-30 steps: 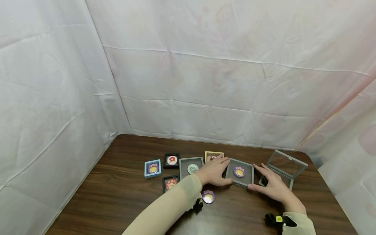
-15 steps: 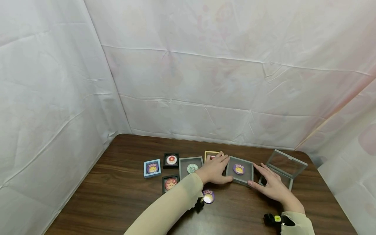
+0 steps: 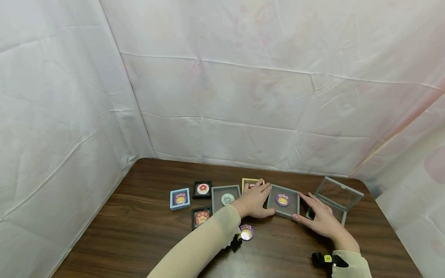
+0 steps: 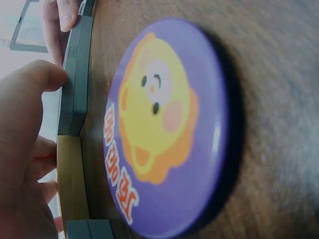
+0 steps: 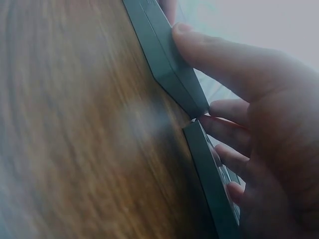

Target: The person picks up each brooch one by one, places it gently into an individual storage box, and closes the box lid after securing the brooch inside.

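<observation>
A grey square display case (image 3: 292, 195) lies closed, a purple round badge (image 3: 282, 200) showing through its clear lid. On its left side my left hand (image 3: 255, 202) rests with thumb at the near corner and spread fingers reaching over a yellow-framed case (image 3: 246, 181). My right hand (image 3: 323, 218) touches the right side, thumb at the near corner, index finger at the far one. Its other fingers lie by a second grey case (image 3: 342, 197) with raised lid. In the left wrist view a loose purple badge (image 4: 154, 124) fills the foreground.
Left of my hands are a grey case with a green badge (image 3: 227, 199), a black case with a flower badge (image 3: 202, 189), a black case with a red badge (image 3: 201, 217) and a blue case (image 3: 180, 199). Fabric walls (image 3: 222, 96) border the wooden table (image 3: 128, 231).
The grey case and both hands have barely shifted, a slight move away from me at most. Nothing was picked up or let go.
</observation>
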`<state>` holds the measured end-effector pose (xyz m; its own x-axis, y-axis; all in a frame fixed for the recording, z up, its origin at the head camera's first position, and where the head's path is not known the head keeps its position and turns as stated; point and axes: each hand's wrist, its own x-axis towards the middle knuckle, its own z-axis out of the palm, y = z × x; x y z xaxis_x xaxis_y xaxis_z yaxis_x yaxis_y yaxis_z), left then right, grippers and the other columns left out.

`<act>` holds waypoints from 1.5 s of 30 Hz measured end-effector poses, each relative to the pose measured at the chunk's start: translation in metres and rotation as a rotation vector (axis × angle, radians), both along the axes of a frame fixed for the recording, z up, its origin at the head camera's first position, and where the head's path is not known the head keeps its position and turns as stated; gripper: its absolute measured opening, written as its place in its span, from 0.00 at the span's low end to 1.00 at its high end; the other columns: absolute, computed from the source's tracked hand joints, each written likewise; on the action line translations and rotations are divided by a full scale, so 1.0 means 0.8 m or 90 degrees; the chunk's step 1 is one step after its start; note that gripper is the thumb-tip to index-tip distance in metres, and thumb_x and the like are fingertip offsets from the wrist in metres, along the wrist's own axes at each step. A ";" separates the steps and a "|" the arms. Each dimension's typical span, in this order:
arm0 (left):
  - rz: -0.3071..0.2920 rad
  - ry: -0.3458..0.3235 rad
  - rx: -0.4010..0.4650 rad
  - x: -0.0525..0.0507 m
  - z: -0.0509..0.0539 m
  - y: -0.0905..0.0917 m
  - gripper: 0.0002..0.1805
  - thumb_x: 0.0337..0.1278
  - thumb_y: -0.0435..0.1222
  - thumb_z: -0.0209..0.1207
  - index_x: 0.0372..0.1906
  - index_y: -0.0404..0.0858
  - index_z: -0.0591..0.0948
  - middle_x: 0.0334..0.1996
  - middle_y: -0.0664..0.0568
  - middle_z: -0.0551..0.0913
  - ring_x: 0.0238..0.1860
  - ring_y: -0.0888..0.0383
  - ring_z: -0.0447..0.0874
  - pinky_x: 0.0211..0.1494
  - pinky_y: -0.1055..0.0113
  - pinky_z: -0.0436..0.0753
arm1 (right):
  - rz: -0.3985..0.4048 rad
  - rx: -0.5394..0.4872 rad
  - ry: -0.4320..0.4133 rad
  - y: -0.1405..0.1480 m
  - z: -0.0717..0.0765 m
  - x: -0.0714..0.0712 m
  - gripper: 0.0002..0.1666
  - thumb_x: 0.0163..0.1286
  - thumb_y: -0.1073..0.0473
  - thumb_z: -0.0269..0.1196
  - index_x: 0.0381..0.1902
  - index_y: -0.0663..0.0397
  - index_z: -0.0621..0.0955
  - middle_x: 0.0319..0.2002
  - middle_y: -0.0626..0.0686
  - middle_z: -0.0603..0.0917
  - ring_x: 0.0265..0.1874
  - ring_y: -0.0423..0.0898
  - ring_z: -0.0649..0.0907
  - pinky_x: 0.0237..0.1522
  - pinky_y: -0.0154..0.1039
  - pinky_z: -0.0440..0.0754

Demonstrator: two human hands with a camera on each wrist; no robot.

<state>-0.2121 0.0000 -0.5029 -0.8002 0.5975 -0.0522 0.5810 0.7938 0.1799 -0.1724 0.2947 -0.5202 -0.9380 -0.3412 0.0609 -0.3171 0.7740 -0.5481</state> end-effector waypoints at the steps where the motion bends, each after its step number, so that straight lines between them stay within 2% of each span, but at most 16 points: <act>1: 0.000 -0.001 0.001 0.000 0.000 -0.001 0.50 0.75 0.67 0.54 0.89 0.43 0.59 0.88 0.52 0.58 0.89 0.48 0.48 0.79 0.42 0.64 | -0.001 0.000 0.001 -0.001 0.000 0.000 0.55 0.72 0.37 0.74 0.84 0.60 0.67 0.79 0.74 0.67 0.79 0.78 0.59 0.66 0.85 0.54; 17: -0.002 -0.001 0.009 0.007 -0.001 -0.008 0.47 0.77 0.65 0.54 0.88 0.43 0.62 0.87 0.53 0.60 0.88 0.47 0.50 0.78 0.45 0.64 | -0.022 0.026 0.011 -0.014 0.002 0.007 0.57 0.70 0.34 0.74 0.83 0.62 0.69 0.78 0.76 0.67 0.78 0.78 0.63 0.63 0.86 0.58; 27: -0.017 -0.006 0.037 0.017 0.011 -0.013 0.41 0.79 0.63 0.54 0.84 0.43 0.70 0.84 0.53 0.66 0.87 0.48 0.54 0.80 0.41 0.63 | -0.031 0.056 0.015 -0.019 0.007 0.006 0.57 0.72 0.32 0.72 0.83 0.64 0.68 0.77 0.76 0.69 0.76 0.79 0.65 0.60 0.86 0.61; 32: -0.035 0.008 0.076 0.025 0.022 -0.022 0.40 0.78 0.60 0.57 0.82 0.41 0.72 0.81 0.52 0.72 0.84 0.46 0.64 0.79 0.37 0.66 | -0.031 0.068 0.036 -0.022 0.014 0.006 0.54 0.73 0.33 0.72 0.79 0.67 0.72 0.75 0.76 0.73 0.75 0.79 0.68 0.62 0.85 0.62; 36: -0.053 0.024 0.096 0.034 0.032 -0.035 0.39 0.78 0.58 0.59 0.81 0.40 0.73 0.77 0.52 0.76 0.80 0.51 0.70 0.78 0.41 0.70 | -0.024 0.077 0.055 -0.023 0.018 0.010 0.51 0.74 0.35 0.72 0.77 0.68 0.74 0.73 0.77 0.74 0.73 0.79 0.71 0.62 0.84 0.67; 41: -0.072 0.045 0.092 0.053 0.044 -0.054 0.37 0.79 0.56 0.61 0.81 0.40 0.73 0.75 0.50 0.78 0.76 0.52 0.74 0.76 0.45 0.73 | 0.002 0.083 0.062 -0.023 0.026 0.016 0.48 0.76 0.37 0.71 0.76 0.70 0.75 0.71 0.77 0.76 0.71 0.79 0.73 0.62 0.79 0.74; 45: -0.098 0.074 0.083 0.068 0.045 -0.070 0.37 0.78 0.56 0.61 0.80 0.40 0.73 0.74 0.50 0.79 0.74 0.51 0.76 0.74 0.50 0.75 | 0.025 0.092 0.070 -0.023 0.031 0.019 0.45 0.76 0.40 0.72 0.74 0.70 0.76 0.69 0.74 0.79 0.69 0.78 0.75 0.64 0.75 0.76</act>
<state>-0.1575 -0.0558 -0.4671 -0.6951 0.7087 0.1205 0.7162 0.6684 0.2007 -0.1570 0.2766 -0.4958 -0.9145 -0.3894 0.1100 -0.3999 0.8284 -0.3922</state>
